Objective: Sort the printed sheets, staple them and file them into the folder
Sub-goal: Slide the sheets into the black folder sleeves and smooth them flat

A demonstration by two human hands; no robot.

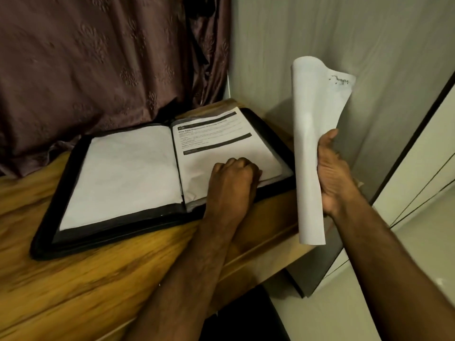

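Note:
A black zip folder (73, 232) lies open on the wooden table (73, 279). Its left side shows a blank white sheet (128, 173). On its right side lies a printed sheet (221, 141) with dark header bars. My left hand (234, 178) rests on the lower part of that printed sheet with fingers curled, pinching its near edge. My right hand (334, 173) grips a bundle of white sheets (312, 134) held upright and curved, off the table's right edge. A dark mark shows at the bundle's top corner.
A brown patterned curtain (98, 65) hangs behind the table. A pale wall (320, 33) stands to the right, with a cabinet edge (418, 134) and light floor (369, 279) beyond the table's right edge.

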